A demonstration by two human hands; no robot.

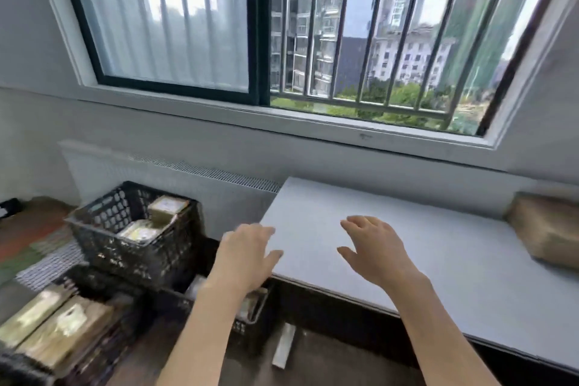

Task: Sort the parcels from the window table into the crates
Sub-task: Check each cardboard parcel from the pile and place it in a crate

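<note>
A brown parcel [546,230] lies at the table's [438,260] far right, well apart from both hands' spread, empty fingers [352,224].

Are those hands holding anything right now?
No. The left hand and right hand are both open and empty above the table; the brown parcel lies untouched at its right end.

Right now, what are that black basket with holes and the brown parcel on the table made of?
The black crate looks like hard molded plastic: its walls are a grid of holes, scuffed with pale marks. The brown parcel at the right end of the table seems to be cardboard or kraft paper, matte and tan, though it is too blurred to be sure.
</note>
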